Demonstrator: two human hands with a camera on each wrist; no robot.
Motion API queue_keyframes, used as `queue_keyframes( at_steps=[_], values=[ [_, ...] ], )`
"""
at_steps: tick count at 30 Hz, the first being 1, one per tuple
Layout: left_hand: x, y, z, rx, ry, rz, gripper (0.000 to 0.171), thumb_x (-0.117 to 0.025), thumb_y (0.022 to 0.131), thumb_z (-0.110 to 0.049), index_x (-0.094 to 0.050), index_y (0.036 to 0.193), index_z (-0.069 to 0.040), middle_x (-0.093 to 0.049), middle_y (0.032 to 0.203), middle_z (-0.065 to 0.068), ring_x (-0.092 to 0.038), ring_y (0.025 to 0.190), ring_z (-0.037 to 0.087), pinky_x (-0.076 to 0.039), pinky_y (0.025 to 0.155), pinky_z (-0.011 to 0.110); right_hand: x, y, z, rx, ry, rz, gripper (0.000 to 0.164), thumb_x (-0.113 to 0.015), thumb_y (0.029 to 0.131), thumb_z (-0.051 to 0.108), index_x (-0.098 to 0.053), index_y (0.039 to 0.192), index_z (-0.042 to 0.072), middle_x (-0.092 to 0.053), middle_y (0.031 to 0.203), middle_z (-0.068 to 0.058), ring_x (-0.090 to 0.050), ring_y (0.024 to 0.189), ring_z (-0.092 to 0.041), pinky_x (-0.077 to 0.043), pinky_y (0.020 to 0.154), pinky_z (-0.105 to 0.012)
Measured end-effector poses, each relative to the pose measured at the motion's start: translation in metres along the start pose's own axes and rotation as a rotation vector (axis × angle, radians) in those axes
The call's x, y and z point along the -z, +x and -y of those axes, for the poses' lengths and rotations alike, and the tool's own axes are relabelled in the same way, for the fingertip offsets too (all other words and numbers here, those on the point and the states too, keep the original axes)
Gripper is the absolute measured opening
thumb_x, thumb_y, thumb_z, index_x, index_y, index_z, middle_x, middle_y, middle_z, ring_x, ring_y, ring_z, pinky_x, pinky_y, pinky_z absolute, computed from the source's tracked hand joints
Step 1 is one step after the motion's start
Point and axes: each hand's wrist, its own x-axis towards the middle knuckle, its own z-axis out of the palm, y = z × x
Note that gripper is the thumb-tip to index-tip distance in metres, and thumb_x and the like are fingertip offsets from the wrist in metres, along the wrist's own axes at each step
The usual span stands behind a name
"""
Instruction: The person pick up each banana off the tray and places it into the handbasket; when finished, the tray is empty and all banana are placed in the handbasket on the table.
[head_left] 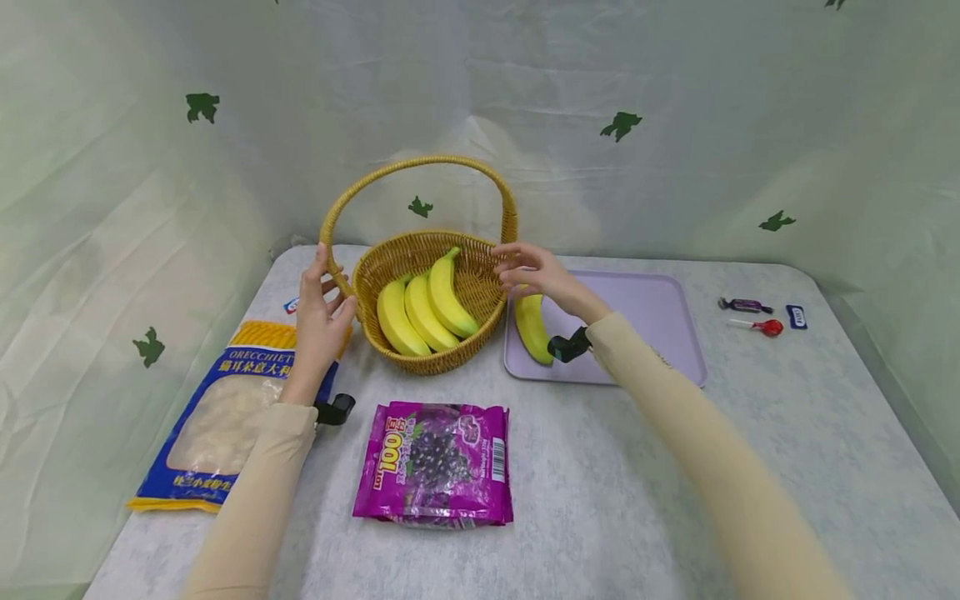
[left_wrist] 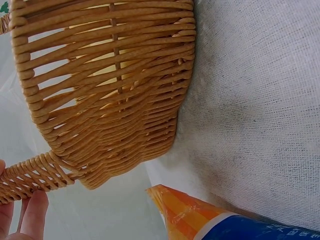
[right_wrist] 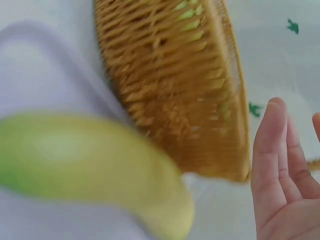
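A wicker basket with a tall arched handle stands at the back of the table, three bananas lying side by side in it. My left hand holds the left foot of the handle between thumb and fingers. At the basket's right side, my right hand has its fingers loosely extended by the rim and the other handle foot. Below that hand, another banana lies on the lilac tray; it shows large and blurred in the right wrist view.
A blue and yellow pasta bag lies under the left forearm. In front of the basket is a purple grape candy bag. Right of the tray lie a red lollipop, a dark wrapped candy and a small blue packet.
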Motion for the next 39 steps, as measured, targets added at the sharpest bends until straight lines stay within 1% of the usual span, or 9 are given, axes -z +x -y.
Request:
queue_keyframes(
  at_steps=[2, 8, 11, 16, 23, 28, 31, 35, 39],
  values=[
    [0.0, 0.0, 0.008, 0.005, 0.008, -0.006, 0.076, -0.051, 0.092, 0.007, -0.018, 0.153, -0.025, -0.032, 0.141, 0.019, -0.044, 0.123, 0.036, -0.04, 0.098, 0.058, 0.008, -0.006, -0.005, -0.019, 0.009, -0.025, 0.051, -0.059, 0.092, 0.006, -0.043, 0.141, 0.003, -0.053, 0.123, -0.022, -0.052, 0.107, -0.047, -0.049, 0.088, -0.056],
    [-0.001, 0.001, 0.005, 0.018, 0.012, -0.005, 0.075, -0.051, 0.092, 0.009, -0.017, 0.153, -0.02, -0.03, 0.142, 0.021, -0.043, 0.124, 0.038, -0.039, 0.099, 0.059, 0.029, -0.024, -0.021, -0.08, -0.012, -0.087, 0.051, -0.057, 0.093, 0.006, -0.042, 0.142, 0.006, -0.048, 0.129, -0.029, -0.056, 0.105, -0.039, -0.053, 0.085, -0.047],
    [-0.001, -0.001, -0.006, 0.02, 0.01, 0.0, 0.075, -0.05, 0.091, 0.011, -0.017, 0.153, -0.016, -0.029, 0.142, 0.025, -0.042, 0.123, 0.042, -0.038, 0.099, 0.061, 0.036, -0.031, -0.029, -0.108, -0.032, -0.115, 0.049, -0.058, 0.094, 0.011, -0.044, 0.14, 0.009, -0.05, 0.127, -0.025, -0.056, 0.105, -0.041, -0.053, 0.084, -0.045],
    [0.002, -0.003, -0.029, 0.002, 0.013, 0.006, 0.074, -0.048, 0.091, 0.014, -0.016, 0.152, -0.013, -0.03, 0.138, 0.03, -0.042, 0.122, 0.045, -0.038, 0.098, 0.062, 0.045, -0.041, -0.039, -0.146, -0.057, -0.122, 0.051, -0.057, 0.096, 0.016, -0.04, 0.143, 0.01, -0.048, 0.13, -0.025, -0.053, 0.108, -0.046, -0.051, 0.088, -0.051],
    [0.002, -0.004, -0.036, -0.02, 0.01, 0.008, 0.073, -0.048, 0.09, 0.014, -0.017, 0.151, -0.012, -0.03, 0.138, 0.03, -0.041, 0.122, 0.047, -0.038, 0.097, 0.063, 0.054, -0.051, -0.052, -0.187, -0.083, -0.109, 0.058, -0.057, 0.095, 0.014, -0.034, 0.148, 0.01, -0.047, 0.131, -0.027, -0.056, 0.105, -0.042, -0.052, 0.087, -0.049],
    [0.001, -0.003, -0.029, -0.021, 0.007, 0.007, 0.074, -0.048, 0.09, 0.015, -0.016, 0.151, -0.013, -0.028, 0.139, 0.031, -0.041, 0.122, 0.047, -0.038, 0.097, 0.063, 0.058, -0.058, -0.058, -0.192, -0.105, -0.078, 0.058, -0.055, 0.096, 0.012, -0.031, 0.149, 0.012, -0.048, 0.131, -0.025, -0.059, 0.103, -0.038, -0.054, 0.081, -0.044],
    [0.0, -0.001, -0.016, -0.017, 0.002, 0.003, 0.075, -0.049, 0.09, 0.014, -0.016, 0.152, -0.014, -0.028, 0.14, 0.03, -0.042, 0.122, 0.046, -0.038, 0.097, 0.063, 0.058, -0.06, -0.061, -0.205, -0.119, -0.051, 0.06, -0.056, 0.096, 0.015, -0.03, 0.15, 0.015, -0.047, 0.133, -0.023, -0.061, 0.1, -0.035, -0.055, 0.079, -0.042],
    [0.0, 0.0, 0.002, -0.001, -0.004, -0.001, 0.076, -0.05, 0.091, 0.011, -0.017, 0.152, -0.018, -0.029, 0.142, 0.024, -0.042, 0.123, 0.041, -0.039, 0.098, 0.06, 0.053, -0.061, -0.062, -0.213, -0.139, -0.01, 0.065, -0.059, 0.094, 0.016, -0.027, 0.151, 0.017, -0.042, 0.137, -0.022, -0.061, 0.098, -0.034, -0.054, 0.08, -0.042],
    [0.0, 0.0, 0.007, 0.001, 0.002, -0.003, 0.077, -0.051, 0.092, 0.008, -0.017, 0.153, -0.022, -0.031, 0.143, 0.018, -0.044, 0.123, 0.037, -0.04, 0.098, 0.057, 0.047, -0.058, -0.062, -0.211, -0.179, 0.021, 0.07, -0.061, 0.093, 0.013, -0.024, 0.152, 0.02, -0.038, 0.14, -0.022, -0.062, 0.095, -0.035, -0.054, 0.079, -0.044]
  ],
)
